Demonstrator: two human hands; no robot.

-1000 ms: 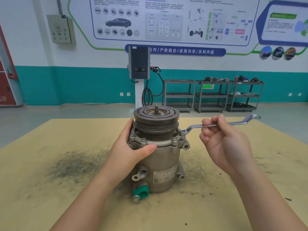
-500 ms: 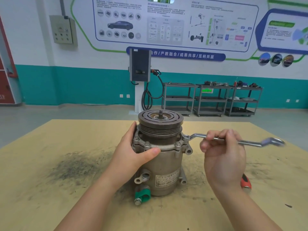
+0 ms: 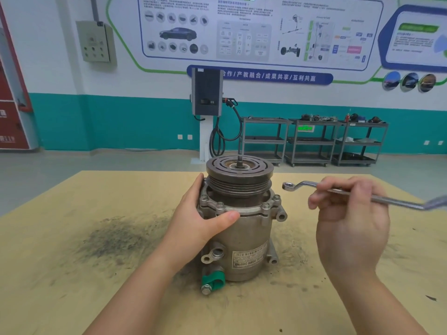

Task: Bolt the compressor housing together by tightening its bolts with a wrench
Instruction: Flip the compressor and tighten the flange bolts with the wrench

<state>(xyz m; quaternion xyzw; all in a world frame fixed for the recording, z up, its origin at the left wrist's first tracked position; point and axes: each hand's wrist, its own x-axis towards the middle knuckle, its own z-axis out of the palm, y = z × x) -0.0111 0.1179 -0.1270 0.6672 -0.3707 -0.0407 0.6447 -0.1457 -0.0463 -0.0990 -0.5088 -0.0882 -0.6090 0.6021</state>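
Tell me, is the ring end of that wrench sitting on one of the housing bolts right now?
No: the wrench, held in the right hand, has its ring end hanging in the air beside the compressor, clear of the bolts.

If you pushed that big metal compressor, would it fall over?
Probably not easily. The compressor looks like solid metal, so likely heavy, and the left hand grips it. It stands upright with a wide pulley on top, so a hard shove might tip it.
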